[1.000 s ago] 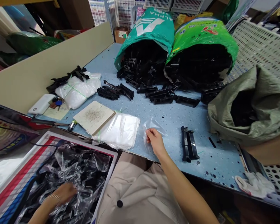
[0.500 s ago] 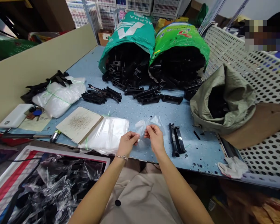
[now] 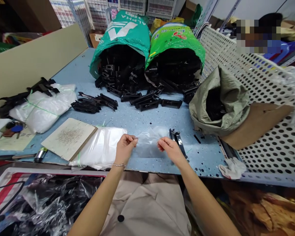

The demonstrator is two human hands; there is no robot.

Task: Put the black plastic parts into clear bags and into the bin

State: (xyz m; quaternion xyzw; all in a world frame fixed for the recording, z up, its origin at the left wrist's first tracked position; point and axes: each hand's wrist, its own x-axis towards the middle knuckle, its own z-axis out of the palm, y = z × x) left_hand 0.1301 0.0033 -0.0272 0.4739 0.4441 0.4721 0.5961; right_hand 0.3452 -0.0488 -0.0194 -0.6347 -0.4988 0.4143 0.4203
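Observation:
A small clear plastic bag (image 3: 148, 141) is stretched between my two hands just above the blue table (image 3: 142, 119). My left hand (image 3: 125, 148) pinches its left edge, and my right hand (image 3: 170, 150) pinches its right edge. Fingers of both hands are closed on the film. A black plastic part (image 3: 177, 142) lies on the table right behind my right hand. To the left of my left hand lies a stack of clear bags (image 3: 100, 150), partly under a brown board (image 3: 68, 137).
Two green sacks (image 3: 123, 36) (image 3: 177, 39) spill black plastic parts (image 3: 147, 98) at the back. A grey-green sack (image 3: 223, 98) and a white perforated crate (image 3: 267, 108) stand right. A bundle of bags (image 3: 43, 106) lies left. A crate of bagged parts (image 3: 46, 203) sits low left.
My left hand came up from the low crate to the bag, and both hands have pulled the bag's edges apart. The view has shifted to the right.

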